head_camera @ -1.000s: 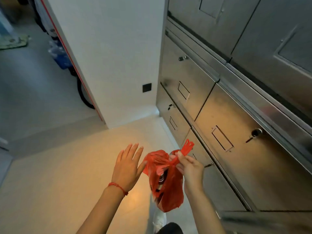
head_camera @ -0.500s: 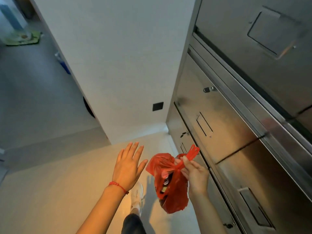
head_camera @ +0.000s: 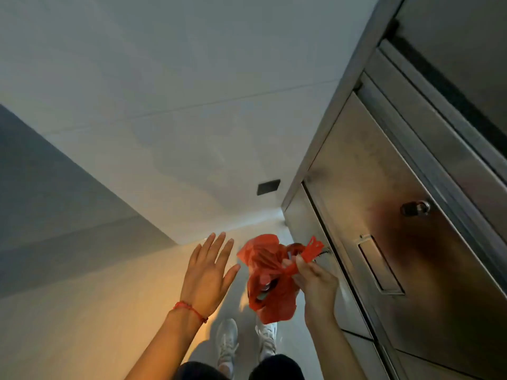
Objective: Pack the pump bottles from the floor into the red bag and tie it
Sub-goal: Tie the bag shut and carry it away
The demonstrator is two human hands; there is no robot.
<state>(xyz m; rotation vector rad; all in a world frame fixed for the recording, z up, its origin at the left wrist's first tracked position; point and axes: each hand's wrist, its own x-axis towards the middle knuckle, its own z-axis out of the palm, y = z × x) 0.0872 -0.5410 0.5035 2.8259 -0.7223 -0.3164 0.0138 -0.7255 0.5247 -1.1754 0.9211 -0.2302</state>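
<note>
Light: dim, with a warm orange glow on the pale smooth floor [head_camera: 82,311].
Glare: soft sheen on the brushed steel cabinet doors [head_camera: 397,242].
Distortion: wide-angle bending at the edges.
Focus: slightly soft.

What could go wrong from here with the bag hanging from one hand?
The red bag hangs from the right hand alone, pinched at its gathered handles; if that grip slips, the load could drop toward the white shoes. The left hand is open and off the bag, so nothing supports it underneath. The bag also swings near the metal cabinet and might knock it.
</note>
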